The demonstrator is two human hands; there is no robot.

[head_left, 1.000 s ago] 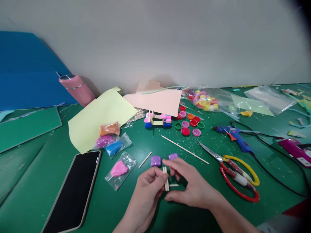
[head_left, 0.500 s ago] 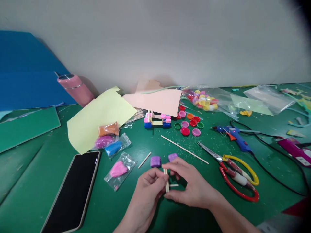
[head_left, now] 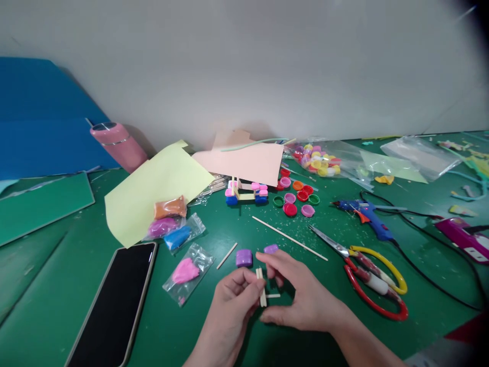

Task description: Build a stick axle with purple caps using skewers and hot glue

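Observation:
Between thumb and fingers, my left hand pinches two short wooden sticks held side by side. Close around their right side is my right hand, thumb and fingers spread and apart from the sticks. A third short stick shows between the hands; whether it joins the pair I cannot tell. Two purple clay blocks lie just beyond: one purple block in full view, the other purple block partly behind my right fingers. A loose short stick and a long thin stick rest on the green table.
Scissors and a blue glue gun with its black cord lie right. Bottle caps and a small pink-and-blue stick model sit ahead. A phone, bagged clay and yellow paper are left.
My right hand's thumb and fingers have opened away from the two sticks. My left hand keeps its pinch on them. The view has tilted slightly.

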